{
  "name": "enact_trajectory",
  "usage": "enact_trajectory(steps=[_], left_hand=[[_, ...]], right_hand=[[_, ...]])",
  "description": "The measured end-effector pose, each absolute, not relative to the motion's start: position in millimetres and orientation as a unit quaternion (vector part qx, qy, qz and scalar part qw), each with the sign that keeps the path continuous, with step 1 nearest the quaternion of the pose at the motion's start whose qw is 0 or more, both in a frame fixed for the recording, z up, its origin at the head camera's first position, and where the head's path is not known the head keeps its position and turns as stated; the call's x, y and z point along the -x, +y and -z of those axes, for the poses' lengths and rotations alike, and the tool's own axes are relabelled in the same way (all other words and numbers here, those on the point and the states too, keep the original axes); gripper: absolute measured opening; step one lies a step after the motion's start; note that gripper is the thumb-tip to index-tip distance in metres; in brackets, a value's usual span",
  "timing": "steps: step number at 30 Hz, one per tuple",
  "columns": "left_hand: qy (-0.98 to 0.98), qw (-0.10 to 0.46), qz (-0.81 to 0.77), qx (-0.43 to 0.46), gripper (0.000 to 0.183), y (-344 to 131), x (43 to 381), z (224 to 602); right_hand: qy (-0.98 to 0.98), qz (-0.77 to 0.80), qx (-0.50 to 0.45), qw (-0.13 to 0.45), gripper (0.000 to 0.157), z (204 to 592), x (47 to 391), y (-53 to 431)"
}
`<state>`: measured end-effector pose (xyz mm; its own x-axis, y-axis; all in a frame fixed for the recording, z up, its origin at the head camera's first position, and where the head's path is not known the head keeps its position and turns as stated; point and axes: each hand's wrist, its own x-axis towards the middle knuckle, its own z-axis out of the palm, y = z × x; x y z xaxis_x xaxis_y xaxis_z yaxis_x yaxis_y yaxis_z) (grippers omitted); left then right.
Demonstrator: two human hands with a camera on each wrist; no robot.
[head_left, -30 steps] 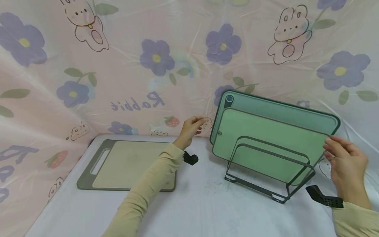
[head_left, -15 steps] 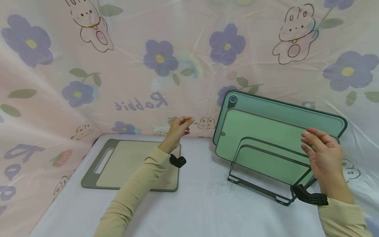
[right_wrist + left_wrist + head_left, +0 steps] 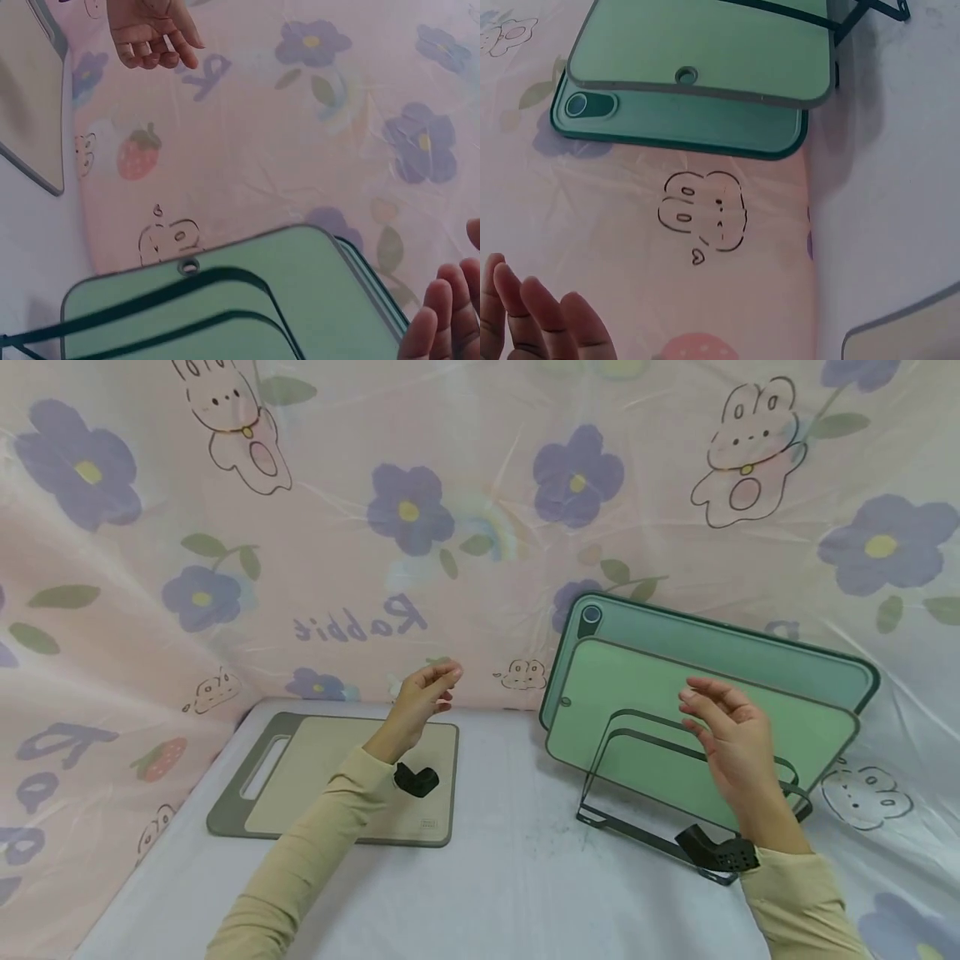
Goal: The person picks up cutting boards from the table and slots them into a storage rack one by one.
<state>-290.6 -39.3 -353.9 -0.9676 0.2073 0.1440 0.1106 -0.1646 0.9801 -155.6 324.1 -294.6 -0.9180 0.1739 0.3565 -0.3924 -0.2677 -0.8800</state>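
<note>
My left hand [image 3: 417, 706] hovers over the beige cutting board [image 3: 330, 777] with a grey-green handle, its fingers loosely bent and holding nothing. That board lies flat at the left. My right hand [image 3: 731, 747] is in front of the rack, fingers relaxed and bare. Behind it, a light green cutting board [image 3: 652, 685] stands tilted in the black wire rack [image 3: 637, 842]. A larger teal board [image 3: 697, 631] with a dark green rim leans behind the light green one. The right wrist view shows fingertips [image 3: 439, 307] of the right hand beside the boards.
The white table [image 3: 510, 893] meets a hanging sheet [image 3: 480, 460] printed with rabbits and purple flowers at the back and left. A black camera mount sits on each wrist.
My right hand has let go of the light green board's right edge and moved left across its front. My left hand has drawn back left, over the beige board.
</note>
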Motion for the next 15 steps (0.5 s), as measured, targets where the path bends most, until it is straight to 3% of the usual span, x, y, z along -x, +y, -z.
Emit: enact_trajectory(steps=[4,10,15], left_hand=[[0.655,0.025,-0.743,-0.135,0.037,-53.8,288.7,354.4],[0.65,0.031,-0.749,-0.127,0.021,-77.3,284.5,355.7],[0.658,0.035,-0.742,-0.125,0.021,-95.9,280.2,361.4]], right_hand=[[-0.598,-0.779,-0.096,0.162,0.019,296.5,161.1,311.2],[-0.609,-0.775,-0.097,0.137,0.016,304.6,168.2,291.5],[-0.639,-0.755,-0.09,0.114,0.013,316.2,173.8,272.2]])
